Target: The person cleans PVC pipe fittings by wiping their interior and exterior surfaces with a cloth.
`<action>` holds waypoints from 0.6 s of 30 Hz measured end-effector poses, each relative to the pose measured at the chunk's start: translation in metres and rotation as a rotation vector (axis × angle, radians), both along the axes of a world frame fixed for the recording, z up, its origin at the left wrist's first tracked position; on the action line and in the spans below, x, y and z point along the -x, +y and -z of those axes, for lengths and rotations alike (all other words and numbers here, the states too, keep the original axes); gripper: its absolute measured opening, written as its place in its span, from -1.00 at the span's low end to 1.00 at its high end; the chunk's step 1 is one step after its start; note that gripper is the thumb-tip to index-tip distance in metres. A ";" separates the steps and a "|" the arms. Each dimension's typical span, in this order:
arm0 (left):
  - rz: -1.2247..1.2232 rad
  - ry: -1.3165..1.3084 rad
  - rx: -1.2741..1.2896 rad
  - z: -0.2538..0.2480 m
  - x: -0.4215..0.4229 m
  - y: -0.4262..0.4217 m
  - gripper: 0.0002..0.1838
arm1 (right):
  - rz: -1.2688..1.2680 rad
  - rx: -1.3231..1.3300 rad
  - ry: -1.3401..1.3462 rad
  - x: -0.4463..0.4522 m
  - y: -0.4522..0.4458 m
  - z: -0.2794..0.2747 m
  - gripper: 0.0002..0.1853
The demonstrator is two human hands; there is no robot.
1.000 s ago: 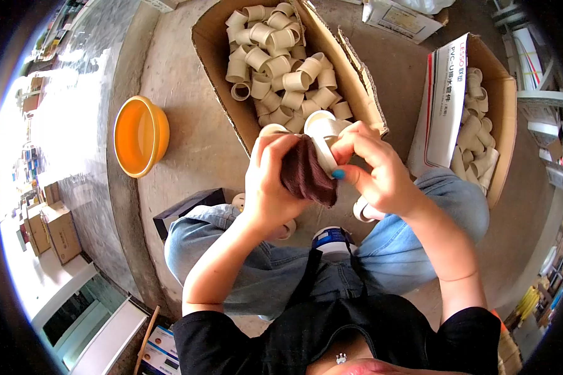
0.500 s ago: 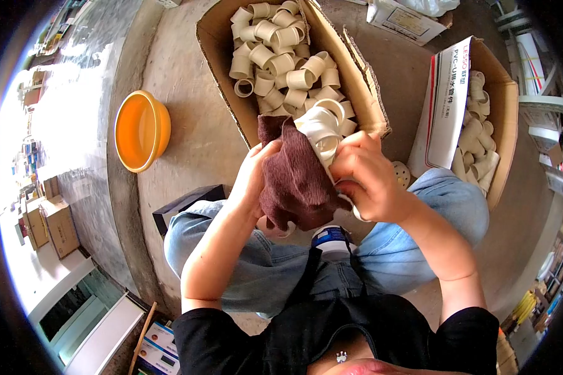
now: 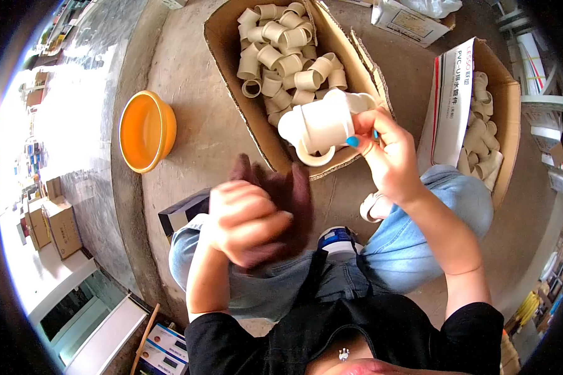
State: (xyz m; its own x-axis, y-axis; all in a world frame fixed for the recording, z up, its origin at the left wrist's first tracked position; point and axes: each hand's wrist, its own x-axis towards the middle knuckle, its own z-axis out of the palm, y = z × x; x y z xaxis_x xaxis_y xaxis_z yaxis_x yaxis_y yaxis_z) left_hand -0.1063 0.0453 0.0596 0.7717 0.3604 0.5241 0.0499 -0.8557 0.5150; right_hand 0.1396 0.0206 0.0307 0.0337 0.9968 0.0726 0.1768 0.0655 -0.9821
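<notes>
My left hand (image 3: 247,222) is closed on a dark brown cloth (image 3: 297,203), both smeared by motion, above my lap. With thumb and fingers my right hand (image 3: 388,150) grips a white pipe fitting (image 3: 327,122) at its right end. That fitting is held over the near end of an open cardboard box (image 3: 231,103), which holds many cream pipe fittings (image 3: 289,37). The cloth and the held fitting are apart.
An orange basin (image 3: 147,131) stands on the floor at left. To the right is a second cardboard box (image 3: 447,103) with more fittings (image 3: 481,147). A white and blue tub (image 3: 339,242) sits between my legs, and a dark box (image 3: 184,212) lies by my left knee.
The cloth has come off the fitting and moved down and left with my left hand. My right hand has raised the fitting forward over the box.
</notes>
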 end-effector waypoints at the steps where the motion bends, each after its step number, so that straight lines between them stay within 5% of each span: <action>1: 0.072 0.128 -0.022 -0.006 -0.010 -0.008 -0.77 | 0.007 0.017 0.007 0.001 0.002 0.001 -0.89; 3: 0.140 0.242 -0.127 0.003 -0.021 -0.023 -0.78 | 0.002 0.005 0.018 0.004 0.006 -0.002 -0.90; 12: -0.550 0.031 -0.473 0.016 -0.041 -0.017 -0.79 | -0.155 -0.036 0.001 0.024 0.006 -0.015 -0.87; 15: -0.827 -0.172 -0.213 0.015 -0.050 -0.008 -0.30 | -0.223 -0.070 -0.025 0.024 0.003 -0.021 -0.82; 18: -0.637 -0.287 0.365 0.017 -0.054 0.000 -0.18 | -0.278 -0.172 -0.047 0.017 0.006 -0.022 -0.81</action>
